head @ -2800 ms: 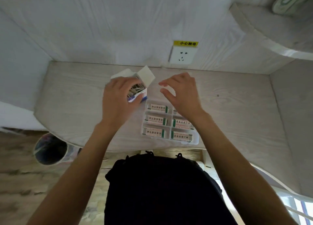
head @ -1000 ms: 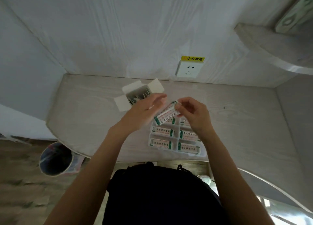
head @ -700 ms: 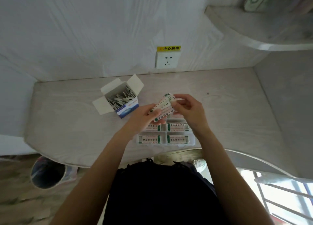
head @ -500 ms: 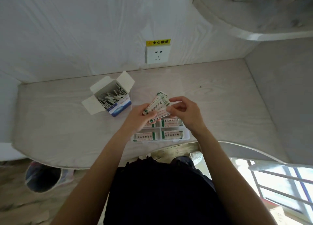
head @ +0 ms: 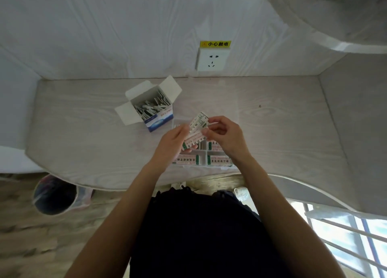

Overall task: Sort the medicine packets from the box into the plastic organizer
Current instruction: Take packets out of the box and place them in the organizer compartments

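Our left hand (head: 174,142) and right hand (head: 225,136) pinch thin white paper medicine packets (head: 195,131), tilted, just above the clear plastic organizer (head: 202,159) mid-frame.

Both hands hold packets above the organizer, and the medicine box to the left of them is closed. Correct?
Not quite: the head view shows the medicine box open, flaps spread and packets visible inside. The rest stands: the left hand and right hand hold packets above the organizer, with the box to their left.
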Action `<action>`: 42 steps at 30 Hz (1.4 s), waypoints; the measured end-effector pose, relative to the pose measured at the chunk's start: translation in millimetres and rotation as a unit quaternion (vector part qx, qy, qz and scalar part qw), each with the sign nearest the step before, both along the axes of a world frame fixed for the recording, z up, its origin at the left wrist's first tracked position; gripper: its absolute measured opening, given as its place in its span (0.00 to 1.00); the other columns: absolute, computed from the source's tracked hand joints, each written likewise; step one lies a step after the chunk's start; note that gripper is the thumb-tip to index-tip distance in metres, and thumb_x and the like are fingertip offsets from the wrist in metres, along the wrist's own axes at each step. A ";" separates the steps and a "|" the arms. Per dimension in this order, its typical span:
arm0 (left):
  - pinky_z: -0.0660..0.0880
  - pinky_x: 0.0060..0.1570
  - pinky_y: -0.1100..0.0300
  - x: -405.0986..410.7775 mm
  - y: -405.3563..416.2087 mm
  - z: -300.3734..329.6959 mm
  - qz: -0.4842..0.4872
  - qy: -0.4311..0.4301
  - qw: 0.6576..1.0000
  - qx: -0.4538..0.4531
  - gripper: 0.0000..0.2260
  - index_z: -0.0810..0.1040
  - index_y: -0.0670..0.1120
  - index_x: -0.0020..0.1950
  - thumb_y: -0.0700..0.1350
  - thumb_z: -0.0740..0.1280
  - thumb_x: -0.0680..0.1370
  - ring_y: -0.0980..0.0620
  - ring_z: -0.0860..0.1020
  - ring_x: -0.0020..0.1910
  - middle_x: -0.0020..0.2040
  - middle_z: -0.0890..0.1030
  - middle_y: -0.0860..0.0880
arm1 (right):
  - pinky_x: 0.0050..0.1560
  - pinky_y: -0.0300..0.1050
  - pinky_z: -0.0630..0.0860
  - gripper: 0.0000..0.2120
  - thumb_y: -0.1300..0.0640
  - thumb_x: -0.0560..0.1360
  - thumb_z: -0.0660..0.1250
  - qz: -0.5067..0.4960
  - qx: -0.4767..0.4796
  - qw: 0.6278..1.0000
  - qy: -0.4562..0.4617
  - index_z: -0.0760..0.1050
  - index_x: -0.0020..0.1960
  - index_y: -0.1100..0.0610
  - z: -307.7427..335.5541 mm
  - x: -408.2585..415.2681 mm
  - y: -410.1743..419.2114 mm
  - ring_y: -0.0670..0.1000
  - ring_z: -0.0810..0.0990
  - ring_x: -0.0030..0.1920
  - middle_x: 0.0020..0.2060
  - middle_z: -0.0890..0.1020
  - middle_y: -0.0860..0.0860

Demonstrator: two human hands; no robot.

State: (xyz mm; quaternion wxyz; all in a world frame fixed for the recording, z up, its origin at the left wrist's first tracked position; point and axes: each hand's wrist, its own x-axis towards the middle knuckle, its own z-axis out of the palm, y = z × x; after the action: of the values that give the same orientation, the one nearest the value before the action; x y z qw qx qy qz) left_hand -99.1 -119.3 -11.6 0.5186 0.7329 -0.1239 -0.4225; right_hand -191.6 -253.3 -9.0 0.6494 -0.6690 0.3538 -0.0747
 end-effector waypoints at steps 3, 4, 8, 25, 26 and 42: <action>0.77 0.37 0.61 1.6 9.2 -3.7 -0.006 -0.074 0.997 0.022 0.09 0.78 0.46 0.53 0.45 0.58 0.81 0.50 0.79 0.38 0.41 0.80 0.49 | 0.46 0.40 0.80 0.15 0.64 0.68 0.74 0.017 0.004 1.000 0.010 0.76 0.53 0.60 0.2 5.2 6.6 0.52 0.82 0.44 0.43 0.82 0.55; 0.75 0.33 0.67 1.6 12.0 -3.6 -0.002 -0.085 0.996 0.019 0.09 0.78 0.46 0.53 0.45 0.59 0.81 0.54 0.78 0.36 0.39 0.79 0.51 | 0.46 0.40 0.80 0.15 0.64 0.68 0.74 0.026 0.005 1.000 0.014 0.76 0.53 0.60 0.6 6.9 8.5 0.51 0.82 0.44 0.43 0.82 0.54; 0.73 0.34 0.67 3.8 19.9 -6.1 -0.027 -0.149 0.988 0.033 0.07 0.77 0.48 0.54 0.45 0.62 0.79 0.55 0.77 0.38 0.42 0.79 0.52 | 0.38 0.35 0.77 0.15 0.66 0.70 0.72 0.035 0.038 0.999 0.008 0.75 0.55 0.58 1.5 9.7 15.1 0.45 0.82 0.36 0.40 0.82 0.57; 0.80 0.47 0.49 6.6 17.3 -19.5 0.023 -0.028 0.999 0.001 0.11 0.76 0.50 0.53 0.45 0.72 0.72 0.50 0.81 0.47 0.49 0.82 0.50 | 0.41 0.46 0.82 0.19 0.59 0.71 0.73 0.058 -0.043 0.997 0.039 0.73 0.60 0.54 -8.3 9.1 17.6 0.55 0.83 0.42 0.43 0.83 0.59; 0.80 0.46 0.51 7.5 17.3 -20.0 0.019 -0.034 0.999 0.003 0.12 0.76 0.51 0.53 0.46 0.73 0.71 0.50 0.81 0.47 0.48 0.81 0.51 | 0.41 0.48 0.82 0.19 0.59 0.71 0.73 0.067 -0.052 0.996 0.042 0.72 0.60 0.54 -8.2 8.6 17.2 0.55 0.83 0.42 0.43 0.83 0.60; 0.81 0.39 0.58 15.5 24.4 -14.1 0.104 0.017 0.994 -0.042 0.11 0.78 0.49 0.51 0.41 0.73 0.71 0.53 0.83 0.43 0.47 0.83 0.50 | 0.39 0.38 0.78 0.13 0.62 0.74 0.69 0.094 0.011 0.995 0.030 0.76 0.58 0.59 -6.3 7.9 14.5 0.48 0.83 0.42 0.44 0.84 0.53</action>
State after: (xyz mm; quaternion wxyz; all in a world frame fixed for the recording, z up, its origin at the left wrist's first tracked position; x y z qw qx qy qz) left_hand -83.6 -94.8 -25.8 0.5918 0.7125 -0.0560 -0.3729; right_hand -183.6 -238.8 -15.2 0.6498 -0.6941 0.3098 0.0106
